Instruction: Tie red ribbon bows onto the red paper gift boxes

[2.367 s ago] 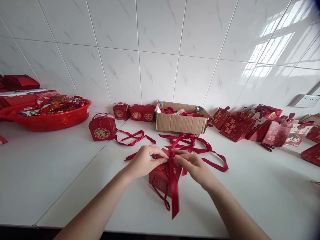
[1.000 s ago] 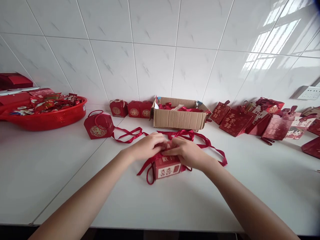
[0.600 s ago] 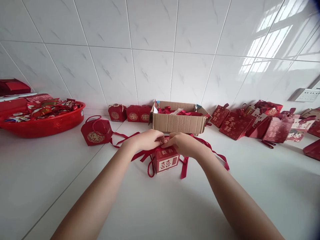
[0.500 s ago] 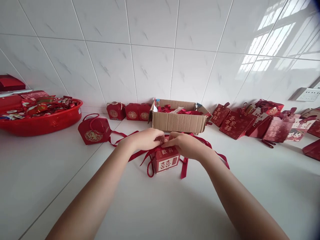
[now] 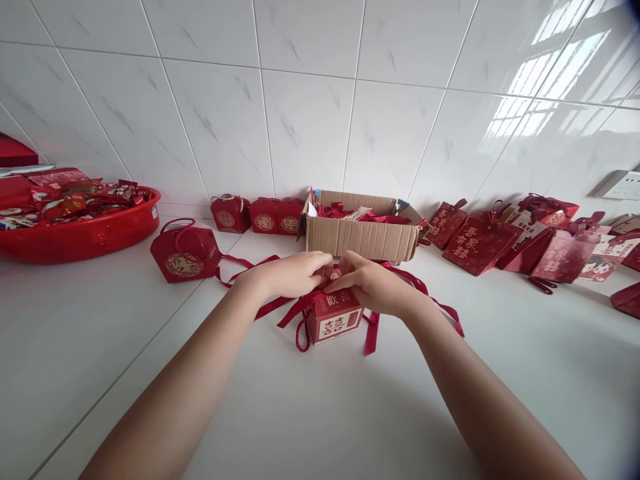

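Observation:
A small red gift box (image 5: 336,321) with gold characters stands upright on the white counter (image 5: 320,413) in front of me. Dark red ribbon (image 5: 371,331) is wrapped over it and hangs down both sides. My left hand (image 5: 290,275) and my right hand (image 5: 371,285) meet over the top of the box, both with fingers curled and pinching the ribbon there. The knot itself is hidden under my fingers.
An open cardboard box (image 5: 361,237) of ribbons stands just behind. Left of it are a red handled gift box (image 5: 184,256), three small red boxes (image 5: 260,215) by the wall and a red basin (image 5: 80,233) of sweets. Red gift bags (image 5: 480,245) lie at the right.
The box was turned from lying tilted to standing upright with its front facing me. My hands moved from its side to its top, still working the ribbon.

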The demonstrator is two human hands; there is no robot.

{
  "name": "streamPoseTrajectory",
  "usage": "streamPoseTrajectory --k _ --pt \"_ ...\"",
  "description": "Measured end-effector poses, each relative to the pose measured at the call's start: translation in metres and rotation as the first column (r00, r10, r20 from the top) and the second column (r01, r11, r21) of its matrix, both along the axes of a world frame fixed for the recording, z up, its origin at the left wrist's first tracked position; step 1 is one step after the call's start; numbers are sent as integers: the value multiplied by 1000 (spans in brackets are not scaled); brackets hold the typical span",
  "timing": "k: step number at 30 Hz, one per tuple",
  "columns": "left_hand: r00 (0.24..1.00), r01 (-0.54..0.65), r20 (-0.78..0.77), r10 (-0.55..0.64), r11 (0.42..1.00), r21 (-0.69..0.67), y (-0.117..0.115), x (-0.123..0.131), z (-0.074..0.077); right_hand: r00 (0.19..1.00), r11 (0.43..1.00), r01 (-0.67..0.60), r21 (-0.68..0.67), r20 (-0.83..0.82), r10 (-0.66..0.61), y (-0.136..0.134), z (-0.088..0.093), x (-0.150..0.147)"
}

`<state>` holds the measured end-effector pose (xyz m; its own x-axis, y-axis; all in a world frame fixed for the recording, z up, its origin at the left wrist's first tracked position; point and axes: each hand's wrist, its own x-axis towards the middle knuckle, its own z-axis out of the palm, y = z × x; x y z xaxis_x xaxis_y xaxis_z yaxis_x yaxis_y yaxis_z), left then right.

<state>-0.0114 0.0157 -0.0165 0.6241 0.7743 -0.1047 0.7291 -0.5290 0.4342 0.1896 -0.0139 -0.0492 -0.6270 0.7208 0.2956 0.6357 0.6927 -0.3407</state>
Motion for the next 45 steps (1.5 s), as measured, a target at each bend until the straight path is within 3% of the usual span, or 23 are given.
streamPoseTrajectory --k 8,13,17,26,45 --pt "1000 -7 -17 8 1000 21 7 -4 -3 999 999 -26 -44 -23 25 3 -1 6" --pt "999 51 10 -51 998 -29 7 -1 -6 998 998 -38 -55 -46 35 5 -3 6" --pt "993 95 82 -88 992 -88 8 3 -9 995 997 -64 -34 -78 62 9 -7 7" --pt "975 87 217 -42 976 -202 14 7 -14 985 993 -104 -49 -141 96 12 -10 9" --pt "950 97 307 -58 989 -115 21 0 -19 978 991 -128 -38 -172 120 16 -15 10"
